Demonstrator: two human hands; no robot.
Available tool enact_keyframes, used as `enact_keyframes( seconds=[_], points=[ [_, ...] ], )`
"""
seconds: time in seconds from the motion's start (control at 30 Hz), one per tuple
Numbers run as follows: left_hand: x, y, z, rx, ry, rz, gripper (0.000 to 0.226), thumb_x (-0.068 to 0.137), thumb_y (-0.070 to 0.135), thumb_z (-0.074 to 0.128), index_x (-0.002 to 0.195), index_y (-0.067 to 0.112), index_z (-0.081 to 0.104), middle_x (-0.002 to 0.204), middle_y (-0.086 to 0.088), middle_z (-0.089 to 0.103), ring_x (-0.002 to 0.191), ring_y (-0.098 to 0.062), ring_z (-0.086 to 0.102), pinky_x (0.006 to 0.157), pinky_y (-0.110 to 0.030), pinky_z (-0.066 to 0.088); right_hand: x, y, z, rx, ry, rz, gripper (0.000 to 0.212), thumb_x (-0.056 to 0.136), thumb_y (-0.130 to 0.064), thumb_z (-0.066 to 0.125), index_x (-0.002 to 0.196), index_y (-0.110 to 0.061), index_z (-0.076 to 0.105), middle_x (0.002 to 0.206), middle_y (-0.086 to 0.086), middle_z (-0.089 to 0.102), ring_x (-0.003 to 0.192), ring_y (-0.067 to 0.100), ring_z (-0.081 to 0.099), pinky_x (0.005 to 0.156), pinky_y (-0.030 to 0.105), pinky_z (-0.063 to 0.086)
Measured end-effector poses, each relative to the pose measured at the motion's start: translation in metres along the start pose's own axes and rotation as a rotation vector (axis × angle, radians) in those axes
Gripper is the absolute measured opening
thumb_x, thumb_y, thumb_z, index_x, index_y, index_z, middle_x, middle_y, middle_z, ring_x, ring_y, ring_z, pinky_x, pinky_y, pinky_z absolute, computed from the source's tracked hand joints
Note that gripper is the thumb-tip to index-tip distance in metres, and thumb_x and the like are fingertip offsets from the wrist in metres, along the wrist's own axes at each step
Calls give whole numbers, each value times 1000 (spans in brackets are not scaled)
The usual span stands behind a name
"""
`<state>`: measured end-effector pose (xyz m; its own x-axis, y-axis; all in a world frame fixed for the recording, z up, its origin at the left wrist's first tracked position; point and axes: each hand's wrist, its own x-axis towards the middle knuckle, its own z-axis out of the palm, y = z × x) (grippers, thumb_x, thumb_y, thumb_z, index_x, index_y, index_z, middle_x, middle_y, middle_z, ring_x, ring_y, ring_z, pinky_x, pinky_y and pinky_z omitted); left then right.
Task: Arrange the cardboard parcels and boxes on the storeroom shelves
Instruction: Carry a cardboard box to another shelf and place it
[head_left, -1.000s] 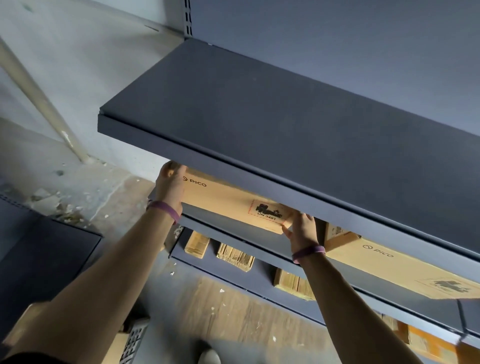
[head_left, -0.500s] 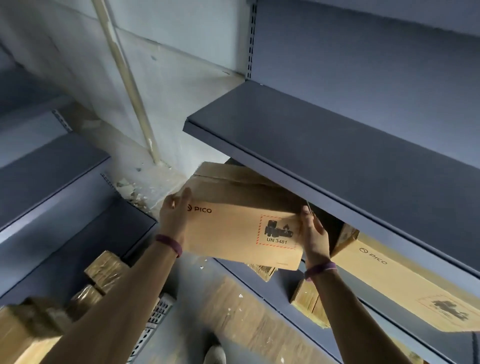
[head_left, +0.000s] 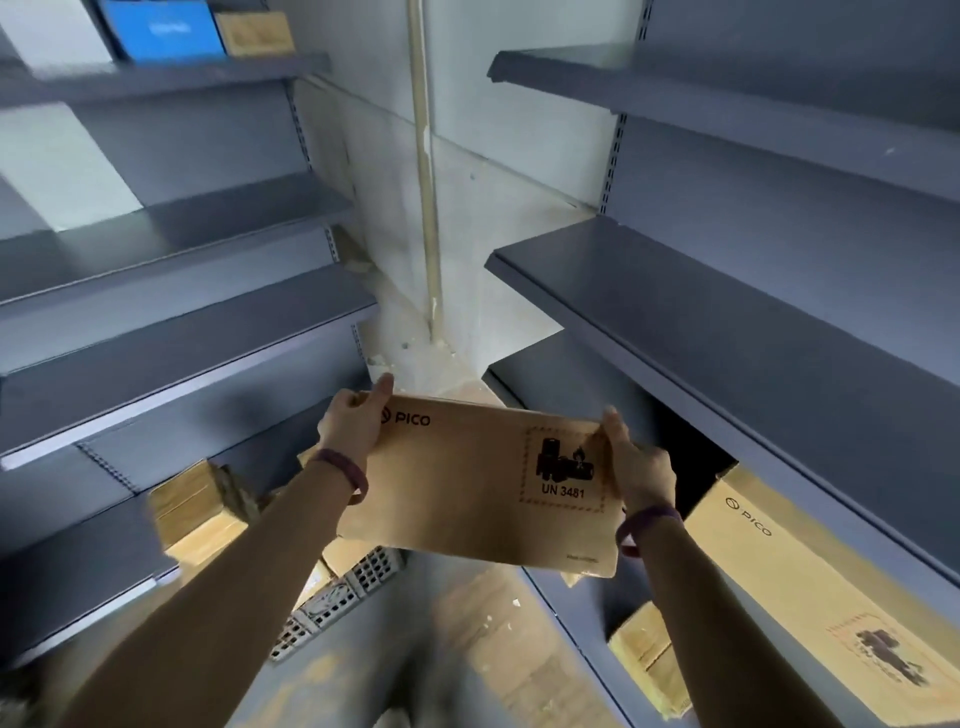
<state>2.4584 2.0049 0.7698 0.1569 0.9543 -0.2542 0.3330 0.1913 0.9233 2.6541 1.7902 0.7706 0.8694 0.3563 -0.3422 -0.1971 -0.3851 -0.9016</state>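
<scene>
Brown flat cardboard box (head_left: 488, 483), printed PICO, hangs below the left end of the grey metal shelf (head_left: 727, 332), left hand (head_left: 350, 428) and right hand (head_left: 641, 467) each clamped on a short end. Probably light, stiff; end grips suit.

One wide-angle camera, worn on the head, looked forward and down into a storeroom corner, close above a box (head_left: 483, 493), left shelves (head_left: 182, 358) at 9 o'clock, right shelves (head_left: 753, 364) at 3, pipe (head_left: 425, 171) at 12.
</scene>
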Motion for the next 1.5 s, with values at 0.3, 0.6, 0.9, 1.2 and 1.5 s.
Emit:
enact_keyframes(
  seconds=[0.3,0.6,0.9,1.2,1.5],
  points=[
    [-29,-6,-37,-51,61,-41,43,91,55,65,106,15,58,105,-9,62,95,-24,56,85,-37,47,-24,-13,3,13,-82,-63,49,93,-58,55,65,-18,61,67,3,65,63,20,59,64,30,44],
    [-39,26,-81,-159,53,24,38,96,44,63,111,12,52,103,-11,61,86,-21,57,69,-33,47,-46,-53,19,109,-166,-139,36,90,-47,63,75,-14,59,69,1,61,66,18,56,62,30,41],
    [-67,12,-113,-366,-85,150,26,98,15,62,119,11,49,101,-6,62,81,-18,65,69,-33,56,-52,-43,12,283,-370,-294,52,84,-26,65,135,-15,57,99,6,74,92,22,70,91,37,52],
    [-82,-30,-123,-370,-193,106,60,84,-13,64,136,9,44,128,-9,54,112,-29,57,93,-45,52,-60,-11,7,381,-325,-377,32,91,1,63,120,-13,65,112,6,68,104,20,64,85,31,49],
    [-90,-36,-126,-334,-133,220,42,95,14,65,135,24,57,133,-6,58,118,-33,56,98,-54,49,-66,8,5,332,-358,-493,46,87,14,61,109,-26,54,117,3,57,115,29,52,84,39,46]
  ],
)
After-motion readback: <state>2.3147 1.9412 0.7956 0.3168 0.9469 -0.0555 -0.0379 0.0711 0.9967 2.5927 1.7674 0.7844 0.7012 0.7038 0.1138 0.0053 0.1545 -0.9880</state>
